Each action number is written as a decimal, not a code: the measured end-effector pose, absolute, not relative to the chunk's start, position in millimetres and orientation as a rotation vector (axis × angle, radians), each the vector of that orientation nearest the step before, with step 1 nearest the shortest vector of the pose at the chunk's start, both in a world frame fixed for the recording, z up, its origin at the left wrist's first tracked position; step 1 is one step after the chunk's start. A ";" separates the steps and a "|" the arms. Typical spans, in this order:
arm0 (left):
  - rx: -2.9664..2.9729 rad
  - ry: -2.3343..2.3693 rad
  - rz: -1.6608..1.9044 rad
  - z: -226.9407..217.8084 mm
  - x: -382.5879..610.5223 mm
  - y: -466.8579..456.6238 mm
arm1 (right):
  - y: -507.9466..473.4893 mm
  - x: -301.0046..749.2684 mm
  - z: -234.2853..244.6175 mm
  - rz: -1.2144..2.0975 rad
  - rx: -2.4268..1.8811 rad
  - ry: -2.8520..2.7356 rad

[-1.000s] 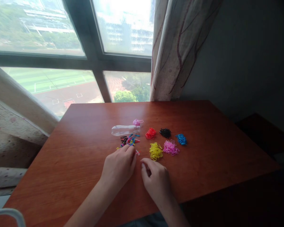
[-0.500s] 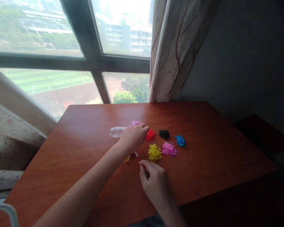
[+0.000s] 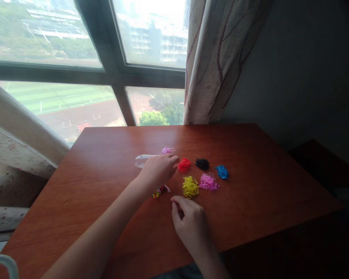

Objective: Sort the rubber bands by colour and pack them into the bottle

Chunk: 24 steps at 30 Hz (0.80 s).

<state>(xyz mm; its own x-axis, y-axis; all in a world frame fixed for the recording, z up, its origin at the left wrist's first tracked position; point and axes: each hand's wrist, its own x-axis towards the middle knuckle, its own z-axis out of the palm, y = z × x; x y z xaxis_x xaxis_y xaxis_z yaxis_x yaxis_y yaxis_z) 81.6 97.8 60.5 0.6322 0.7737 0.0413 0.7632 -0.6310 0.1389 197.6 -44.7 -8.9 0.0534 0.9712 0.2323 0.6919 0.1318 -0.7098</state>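
Observation:
My left hand (image 3: pixel 158 170) reaches across the table with fingers bent and closed, just left of a pile of red rubber bands (image 3: pixel 184 165). Its fingertips are mostly hidden, so anything in them cannot be made out. Below its wrist lies a small heap of mixed-colour bands (image 3: pixel 158 192), partly covered by the forearm, with a whitish band (image 3: pixel 167 188) at its edge. My right hand (image 3: pixel 190 221) rests near the front, thumb and forefinger pinched together; what they hold, if anything, is too small to see. Right beyond it sits a yellow band pile (image 3: pixel 190 187).
Pink (image 3: pixel 209 182), black (image 3: pixel 202 164) and blue (image 3: pixel 222 172) band piles lie to the right. A clear plastic thing (image 3: pixel 142 159) and a lilac bunch of bands (image 3: pixel 167 150) lie behind my left hand. The wooden table (image 3: pixel 264 193) meets a window and curtain (image 3: pixel 209 77).
My left hand has drawn back slightly to the left and toward me, showing more of the red pile and lilac bunch. My right hand has stayed in place.

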 end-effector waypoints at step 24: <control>2.234 1.526 0.486 7.1 5.6 9.1 | -27.3 181.7 -0.8 0.321 -1.962 -1.849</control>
<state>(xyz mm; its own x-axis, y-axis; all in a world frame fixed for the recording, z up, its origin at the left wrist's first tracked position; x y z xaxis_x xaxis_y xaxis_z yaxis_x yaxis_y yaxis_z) 5.6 9.1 7.1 0.3468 0.9358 0.0636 0.8006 -0.3307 0.4997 181.7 -27.3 -0.8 0.0874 0.9891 0.1186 0.8912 -0.0245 -0.4529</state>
